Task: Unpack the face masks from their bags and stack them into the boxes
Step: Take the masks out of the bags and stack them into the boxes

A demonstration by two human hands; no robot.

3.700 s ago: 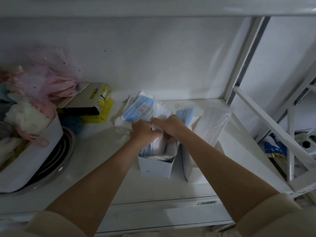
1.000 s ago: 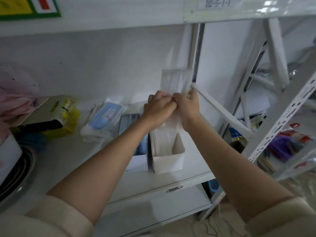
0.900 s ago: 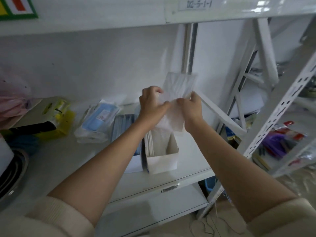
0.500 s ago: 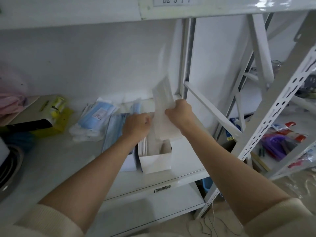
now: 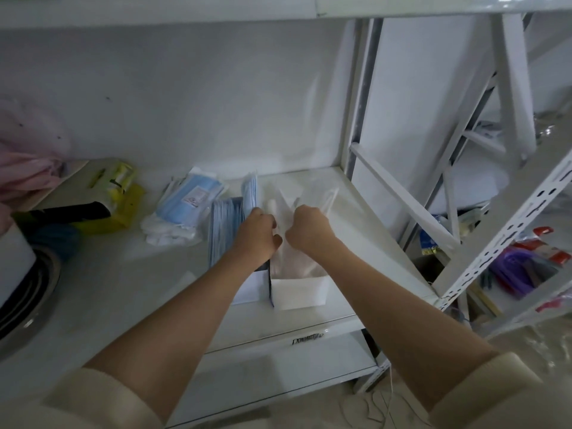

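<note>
both hands at a clear bag over the right box

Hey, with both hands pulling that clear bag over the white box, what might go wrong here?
The right box sits near the shelf's front edge, so a hard tug by the hands might tip it or drag it off. White masks could snag in the clear bag and spill. The left hand might bump the blue masks sticking up beside it.

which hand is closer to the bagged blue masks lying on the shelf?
Left. The left hand is just right of the bagged blue masks, over the boxes; the right hand is farther right, beyond the left.
</note>
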